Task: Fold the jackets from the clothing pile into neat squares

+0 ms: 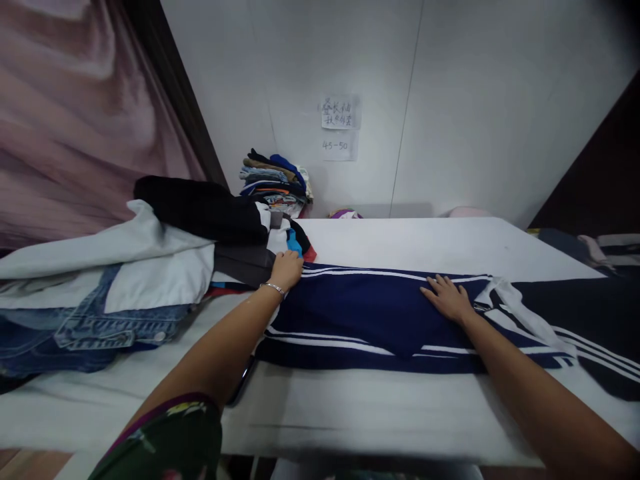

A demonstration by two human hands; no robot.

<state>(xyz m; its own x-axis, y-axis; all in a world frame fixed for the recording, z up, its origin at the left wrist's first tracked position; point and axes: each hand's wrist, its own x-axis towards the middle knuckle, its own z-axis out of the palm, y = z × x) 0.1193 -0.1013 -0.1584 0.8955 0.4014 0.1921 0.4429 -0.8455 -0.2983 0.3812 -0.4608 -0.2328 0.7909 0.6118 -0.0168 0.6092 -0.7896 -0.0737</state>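
A navy jacket (355, 307) with white stripes lies folded into a long strip across the white table. White cloth and what looks like a metal zip show at its right end. My left hand (287, 268), a bracelet at its wrist, is closed on the jacket's far left corner, with the fingertips partly hidden. My right hand (449, 299) rests flat on the jacket near its right end, fingers spread. Close to my left forearm lies a dark phone (242, 383), partly covered by the arm.
Left, a loose heap holds a black garment (200, 207), a pale garment (160, 277) and blue denim (120, 327). A folded clothes stack (275, 183) stands by the wall. Dark striped clothing (590, 320) lies right on the table (410, 243). Paper notes (341, 127) hang behind.
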